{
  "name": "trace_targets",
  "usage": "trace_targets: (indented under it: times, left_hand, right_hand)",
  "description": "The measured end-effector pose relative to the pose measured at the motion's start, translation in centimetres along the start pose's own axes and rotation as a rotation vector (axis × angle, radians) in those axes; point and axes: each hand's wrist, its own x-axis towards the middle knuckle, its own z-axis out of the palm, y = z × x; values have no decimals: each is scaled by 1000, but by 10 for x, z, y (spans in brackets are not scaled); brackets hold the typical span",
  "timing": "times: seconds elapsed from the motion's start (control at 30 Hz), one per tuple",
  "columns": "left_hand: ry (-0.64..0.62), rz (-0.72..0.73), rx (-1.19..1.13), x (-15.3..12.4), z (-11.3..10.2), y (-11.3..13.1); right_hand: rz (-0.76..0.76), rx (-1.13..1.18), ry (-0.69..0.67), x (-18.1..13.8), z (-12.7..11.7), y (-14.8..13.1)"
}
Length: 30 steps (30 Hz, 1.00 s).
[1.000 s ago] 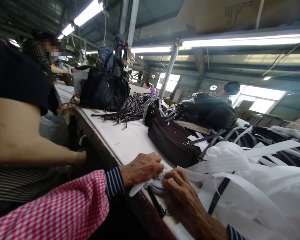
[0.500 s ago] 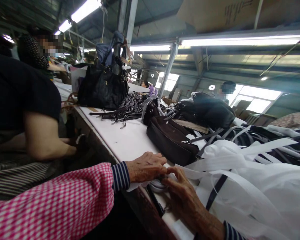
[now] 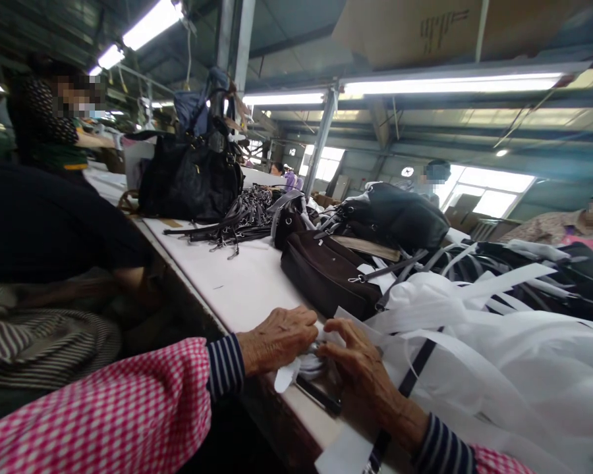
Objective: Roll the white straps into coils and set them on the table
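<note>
My left hand [image 3: 281, 337] is at the table's front edge, with its fingers curled down and closed on a white strip [image 3: 286, 375]. One end of the strip sticks out below the palm. My right hand [image 3: 360, 365] faces it from the right, fingers bent and spread apart, the tips beside a grey-white coil [image 3: 313, 363]. The coil lies between both hands, partly covered by them. Just in front of it is a slim dark object [image 3: 321, 397] whose kind I cannot make out. A dark strap [image 3: 418, 365] with a metal clasp passes behind my right wrist.
A dark brown bag [image 3: 321, 270] lies beyond my hands on the white table [image 3: 242, 289]. White wrapping material [image 3: 514, 382] heaps up at right. Straps with metal hooks [image 3: 247, 214] and a black handbag [image 3: 188, 178] sit farther back. A co-worker's dark sleeve [image 3: 79, 230] is close at left.
My hands have come slightly apart, and more of the white strip shows below my left hand. The co-worker at left has bent lower. The view has shifted slightly.
</note>
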Motion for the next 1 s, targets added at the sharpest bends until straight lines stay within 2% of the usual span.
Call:
trace_targets:
  times: [0.2, 0.73, 0.9, 1.0]
  left_hand:
    - [-15, -13, 5, 3, 1, 3]
    - [78, -19, -17, -3, 7, 5]
    - [121, -77, -58, -5, 12, 7]
    - [95, -102, -88, -5, 10, 8]
  right_hand:
    - [71, 107, -12, 2, 2, -7]
    - [86, 39, -18, 1, 2, -6]
    - [115, 247, -32, 6, -7, -7]
    - [211, 414, 11, 13, -20, -9]
